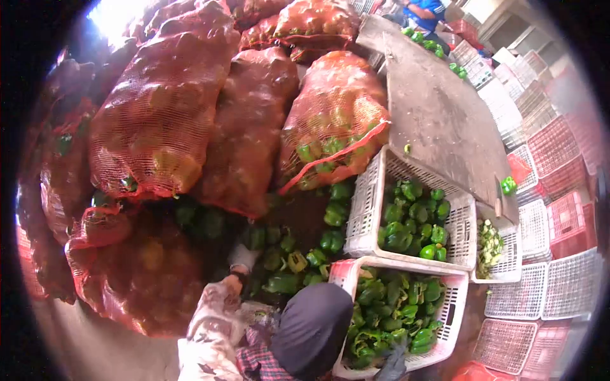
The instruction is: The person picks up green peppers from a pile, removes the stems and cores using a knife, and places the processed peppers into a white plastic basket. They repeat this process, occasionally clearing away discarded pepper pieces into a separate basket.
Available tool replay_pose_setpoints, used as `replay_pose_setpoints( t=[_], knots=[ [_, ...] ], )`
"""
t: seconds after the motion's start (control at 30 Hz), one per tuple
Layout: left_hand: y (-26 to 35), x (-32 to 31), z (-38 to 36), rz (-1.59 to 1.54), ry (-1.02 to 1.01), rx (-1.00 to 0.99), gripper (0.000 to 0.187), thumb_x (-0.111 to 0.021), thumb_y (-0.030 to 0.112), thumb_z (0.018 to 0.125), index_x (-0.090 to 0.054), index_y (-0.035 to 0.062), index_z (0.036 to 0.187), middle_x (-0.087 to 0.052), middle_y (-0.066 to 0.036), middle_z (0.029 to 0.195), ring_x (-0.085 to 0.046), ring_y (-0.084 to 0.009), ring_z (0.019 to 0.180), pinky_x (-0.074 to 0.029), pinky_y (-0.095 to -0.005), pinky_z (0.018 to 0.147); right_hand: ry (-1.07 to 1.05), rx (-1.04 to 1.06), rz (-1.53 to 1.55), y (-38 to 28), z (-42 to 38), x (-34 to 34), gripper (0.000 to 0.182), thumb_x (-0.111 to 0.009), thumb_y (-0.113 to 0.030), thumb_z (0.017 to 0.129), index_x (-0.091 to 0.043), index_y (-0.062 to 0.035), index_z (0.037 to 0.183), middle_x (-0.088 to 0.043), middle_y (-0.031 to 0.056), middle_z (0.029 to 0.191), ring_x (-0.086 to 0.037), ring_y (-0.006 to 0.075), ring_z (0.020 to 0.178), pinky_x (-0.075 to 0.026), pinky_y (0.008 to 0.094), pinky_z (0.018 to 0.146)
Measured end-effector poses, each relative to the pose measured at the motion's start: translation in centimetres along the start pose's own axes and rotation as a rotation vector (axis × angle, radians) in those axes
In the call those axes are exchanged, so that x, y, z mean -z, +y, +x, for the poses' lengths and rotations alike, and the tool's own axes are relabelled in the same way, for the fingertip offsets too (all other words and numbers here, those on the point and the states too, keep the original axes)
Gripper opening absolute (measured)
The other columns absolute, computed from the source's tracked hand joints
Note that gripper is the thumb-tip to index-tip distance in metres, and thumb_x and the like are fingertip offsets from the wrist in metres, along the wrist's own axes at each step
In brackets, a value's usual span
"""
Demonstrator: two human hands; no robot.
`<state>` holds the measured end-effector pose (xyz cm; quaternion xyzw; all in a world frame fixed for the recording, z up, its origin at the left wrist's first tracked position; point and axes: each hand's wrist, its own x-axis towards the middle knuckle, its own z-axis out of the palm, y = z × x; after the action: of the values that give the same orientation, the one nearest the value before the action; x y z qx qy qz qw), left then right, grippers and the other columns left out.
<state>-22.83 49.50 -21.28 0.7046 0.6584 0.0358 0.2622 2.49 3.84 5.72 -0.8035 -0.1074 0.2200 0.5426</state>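
Note:
My left hand (243,257), in a pale glove, reaches down among green bell peppers (284,283) piled in the shadow in front of me. Its fingers are blurred and partly hidden, so I cannot make out a grip. At the bottom, my right hand (394,363), in a dark grey glove, is over the near edge of a white plastic crate (452,330) full of green bell peppers (387,301). Its fingers look stretched out over the peppers, with nothing visible held in them.
Large red mesh sacks (165,108) of peppers are heaped ahead and left. A second white crate (367,213) with peppers adjoins a wooden board (438,120). A smaller crate (508,270) holds pale scraps. Stacked crates (559,140) line the right; a person in blue (429,13) is far back.

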Motion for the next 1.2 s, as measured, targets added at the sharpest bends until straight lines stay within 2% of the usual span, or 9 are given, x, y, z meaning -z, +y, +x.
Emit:
replay_pose_setpoints(
  t=[0.17, 0.4, 0.53, 0.57, 0.63, 0.8, 0.93, 1.1, 1.2],
  knots=[
    [6.3, 4.0, -0.9, -0.105, -0.168, 0.152, 0.102, -0.083, 0.042, 0.059, -0.034, 0.0033, 0.140, -0.047, -0.024, 0.135, -0.048, -0.0390, 0.123, -0.043, -0.0437, 0.099, 0.033, 0.195, -0.538, -0.3, -0.8, 2.3, 0.044, -0.037, -0.026, 0.102, -0.043, -0.0034, 0.139, -0.050, 0.0110, 0.138, -0.056, 0.0218, 0.111, -0.048, 0.0312, 0.088],
    [4.9, 1.8, 2.0, -0.647, -0.319, 0.190, 0.083, -0.079, 0.036, 0.069, -0.041, -0.0008, 0.133, -0.057, -0.019, 0.122, -0.057, -0.0320, 0.110, -0.047, -0.0419, 0.092, 0.049, -0.260, -0.309, 2.4, -1.7, 2.8, 0.038, -0.043, -0.030, 0.100, -0.056, -0.0047, 0.127, -0.066, 0.0071, 0.091, -0.053, 0.0108, 0.062, -0.042, 0.0259, 0.049],
    [8.9, 5.6, -4.1, -1.078, -0.308, 0.143, 0.095, -0.084, 0.030, 0.063, -0.032, 0.0047, 0.139, -0.053, -0.014, 0.127, -0.054, -0.0279, 0.114, -0.044, -0.0385, 0.096, 0.102, 0.318, -0.585, 1.7, 0.1, 0.2, 0.036, -0.044, -0.029, 0.100, -0.058, -0.0039, 0.122, -0.067, 0.0062, 0.089, -0.053, 0.0116, 0.060, -0.045, 0.0273, 0.056],
    [10.2, 7.4, -5.1, -1.157, -0.305, 0.072, 0.099, -0.085, 0.028, 0.062, -0.030, 0.0061, 0.141, -0.052, -0.013, 0.128, -0.053, -0.0269, 0.115, -0.044, -0.0376, 0.097, -0.067, -0.304, 0.109, -1.7, 0.4, -0.7, 0.043, -0.049, -0.034, 0.098, -0.051, -0.0062, 0.131, -0.067, 0.0097, 0.104, -0.060, 0.0136, 0.084, -0.050, 0.0279, 0.073],
    [13.1, 11.5, -6.5, -1.282, -0.294, -0.134, 0.103, -0.088, 0.026, 0.059, -0.028, 0.0087, 0.142, -0.050, -0.011, 0.129, -0.051, -0.0248, 0.116, -0.043, -0.0369, 0.098, -0.025, 0.261, -0.429, -7.8, 1.0, -6.1, 0.035, -0.049, -0.017, 0.095, -0.055, -0.0048, 0.127, -0.061, 0.0040, 0.085, -0.050, 0.0110, 0.063, -0.044, 0.0274, 0.057],
    [22.8, 23.6, -11.7, -1.489, -0.342, -0.604, 0.109, -0.092, 0.027, 0.056, -0.028, 0.0120, 0.143, -0.045, -0.008, 0.131, -0.046, -0.0222, 0.120, -0.040, -0.0366, 0.101, -0.221, 0.264, -0.199, -13.4, 2.9, -9.5, 0.028, -0.043, -0.026, 0.101, -0.060, -0.0035, 0.103, -0.062, 0.0101, 0.078, -0.059, 0.0254, 0.069, -0.047, 0.0368, 0.063],
    [29.8, 29.6, -17.6, -1.342, -0.413, -0.859, 0.117, -0.093, 0.024, 0.052, -0.024, 0.0088, 0.145, -0.044, -0.009, 0.133, -0.044, -0.0229, 0.122, -0.037, -0.0382, 0.104, -0.182, 0.483, -0.011, -20.0, 3.2, -9.5, 0.024, -0.047, -0.024, 0.100, -0.059, -0.0042, 0.101, -0.060, 0.0054, 0.075, -0.055, 0.0157, 0.058, -0.045, 0.0312, 0.054],
    [34.8, 27.2, -22.3, -0.586, 0.122, -1.713, 0.116, -0.091, 0.042, 0.052, -0.028, 0.0040, 0.142, -0.044, -0.024, 0.129, -0.048, -0.0397, 0.116, -0.040, -0.0480, 0.098, -0.568, -0.059, 0.481, -20.2, 3.5, -2.8, 0.038, -0.047, -0.036, 0.099, -0.054, -0.0023, 0.114, -0.058, 0.0036, 0.075, -0.053, 0.0114, 0.054, -0.045, 0.0269, 0.049],
    [38.7, 24.1, -26.7, -0.589, 0.064, -2.065, 0.086, -0.084, 0.045, 0.060, -0.043, 0.0034, 0.123, -0.051, -0.024, 0.121, -0.053, -0.0443, 0.108, -0.044, -0.0538, 0.090, -0.487, 0.157, 0.354, -9.7, 4.6, -1.5, 0.052, -0.034, -0.047, 0.101, -0.046, -0.0025, 0.125, -0.059, 0.0087, 0.098, -0.057, 0.0164, 0.086, -0.049, 0.0313, 0.074]
  ],
)
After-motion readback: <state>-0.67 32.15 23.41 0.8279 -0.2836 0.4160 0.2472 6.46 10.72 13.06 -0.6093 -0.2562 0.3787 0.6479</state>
